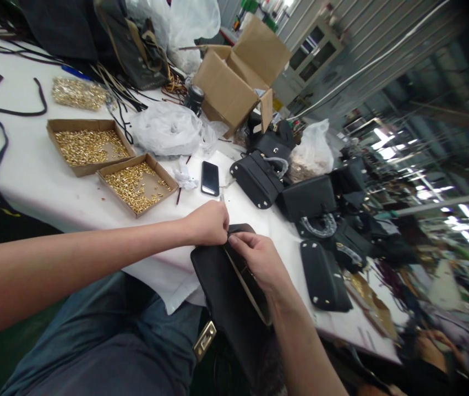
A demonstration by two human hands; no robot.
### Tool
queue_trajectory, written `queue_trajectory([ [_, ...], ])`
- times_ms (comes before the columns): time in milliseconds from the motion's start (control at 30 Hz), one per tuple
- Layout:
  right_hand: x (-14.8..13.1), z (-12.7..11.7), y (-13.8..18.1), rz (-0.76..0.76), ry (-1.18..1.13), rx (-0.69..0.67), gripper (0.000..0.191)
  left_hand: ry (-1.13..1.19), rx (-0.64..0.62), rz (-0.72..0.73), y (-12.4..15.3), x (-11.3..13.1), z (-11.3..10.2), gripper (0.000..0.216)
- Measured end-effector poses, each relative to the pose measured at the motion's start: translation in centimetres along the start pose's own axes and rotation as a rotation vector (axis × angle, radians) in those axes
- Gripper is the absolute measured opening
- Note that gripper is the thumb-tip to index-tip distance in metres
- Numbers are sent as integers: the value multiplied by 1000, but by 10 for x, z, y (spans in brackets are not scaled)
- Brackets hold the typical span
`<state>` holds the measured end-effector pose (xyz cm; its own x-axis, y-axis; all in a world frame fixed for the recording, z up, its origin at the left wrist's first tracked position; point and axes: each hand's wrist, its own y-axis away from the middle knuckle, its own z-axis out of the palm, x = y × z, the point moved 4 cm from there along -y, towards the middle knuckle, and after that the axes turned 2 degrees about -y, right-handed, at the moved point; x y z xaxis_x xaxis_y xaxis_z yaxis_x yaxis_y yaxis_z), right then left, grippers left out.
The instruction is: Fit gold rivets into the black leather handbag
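**Both hands on the rim of a black bag, half off the desk edge**

Black bag sits tilted over the lap at the near edge of the desk, its gold clasp hanging free by the thigh. Left hand: fingers clenched, apparently gripping the upper rim. Right hand: thumb and fingers pinch the same rim, right next to the left. Any small part between them is hidden — can't tell.

Risks, my read. Bag looks poorly supported, so if one pinch slips it could twist or slide toward the floor. Hands crowd the work spot; poor sight of the rim could mean a crooked fit or nipped fingertips. Loose clasp could swing and scuff the black surface.

Near tray of gold pieces lies just beyond the left forearm; a sharp backward jerk could knock it and scatter them. Far tray touches it, so a shove might carry over. White cover droops beside the bag — snag it and things on top could shift, phone included.
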<state>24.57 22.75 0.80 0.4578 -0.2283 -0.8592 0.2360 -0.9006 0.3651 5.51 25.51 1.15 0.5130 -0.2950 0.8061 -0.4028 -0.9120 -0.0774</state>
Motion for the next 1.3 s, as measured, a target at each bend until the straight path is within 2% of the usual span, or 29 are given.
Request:
queue_trajectory([
  [267, -2, 13, 4, -128, 179, 147, 35, 85, -22, -50, 3, -3, 1, 14],
  [567, -3, 15, 3, -181, 219, 113, 31, 159, -142, -21, 4, -12, 4, 16],
  [833, -1, 18, 4, -233, 282, 140, 29, 210, -226, -19, 8, -12, 0, 17],
  [1100, -7, 26, 9, -299, 449, 220, 24, 206, -214, -38, 15, -10, -2, 17],
  [1300, -9, 27, 10, -351, 490, 217, 22, 132, -125, -61, 12, -3, 1, 13],
])
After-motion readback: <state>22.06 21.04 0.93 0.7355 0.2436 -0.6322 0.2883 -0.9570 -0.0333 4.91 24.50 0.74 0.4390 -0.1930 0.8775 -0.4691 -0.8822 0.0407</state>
